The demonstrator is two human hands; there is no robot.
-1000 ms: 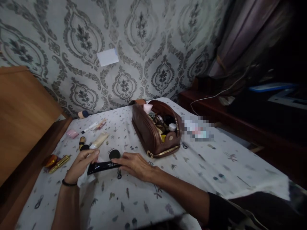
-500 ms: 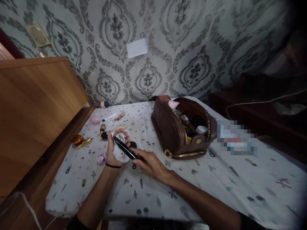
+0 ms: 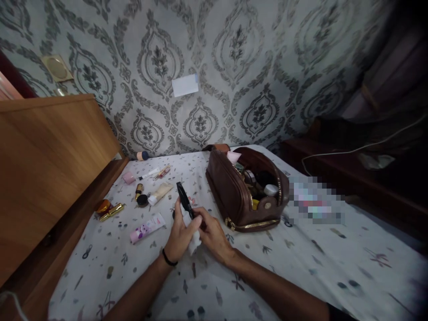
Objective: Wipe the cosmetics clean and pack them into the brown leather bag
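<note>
My left hand (image 3: 180,234) is closed around a crumpled white cloth (image 3: 194,240), with a glossy black cosmetic tube (image 3: 184,198) lying against it. The tube points up and away, its far end free above the fingers. My right hand (image 3: 214,232) pinches at the tube's near end, where the fingertips are partly hidden. Left of the hands lies a white tube with purple print (image 3: 147,227). Behind it are a cream-coloured tube (image 3: 160,193) and a round black-lidded jar (image 3: 142,200).
An open brown cosmetic bag (image 3: 230,196) full of jars stands to the right. Farther left lie a gold tube (image 3: 112,212), an amber jar (image 3: 103,206) and a pink item (image 3: 128,178). A wooden cabinet (image 3: 60,156) borders the left side, the patterned wall the back.
Both hands have moved right and nearer to me. The black tube has swung more upright, and the cloth is now gathered along it. The purple-printed tube has come into fuller view.
</note>
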